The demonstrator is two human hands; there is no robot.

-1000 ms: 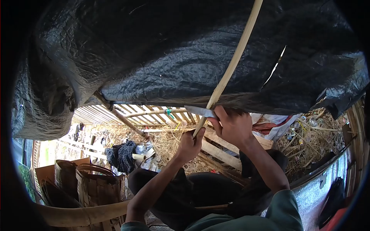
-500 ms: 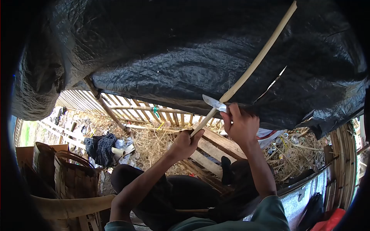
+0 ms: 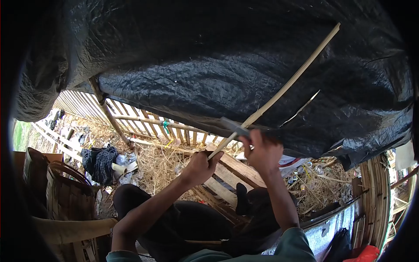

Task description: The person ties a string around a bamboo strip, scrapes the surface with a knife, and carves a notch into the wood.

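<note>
A long pale strip of split bamboo or wood [image 3: 293, 83] slants from the lower middle up to the right, in front of a black plastic sheet. My left hand [image 3: 200, 169] is closed around its lower end, thumb along the top. In my right hand [image 3: 264, 152] is a knife [image 3: 232, 125], its handle hidden by the fingers. The blade, a little blurred, lies across the strip a short way above my left thumb. Both hands are over my lap, just below the sheet's lower edge.
The black plastic sheet [image 3: 183, 87] hangs across the front, with a slit at right. Straw [image 3: 150, 168], planks [image 3: 222, 181] and litter cover the ground below. Woven baskets [image 3: 72, 196] stand at left beside a thick bamboo pole [image 3: 74, 230]. A slatted bamboo fence [image 3: 126, 114] runs behind.
The knife and right hand have moved down along the strip, nearer my left hand. The strip's far end has dipped lower. The whole view has shifted slightly.
</note>
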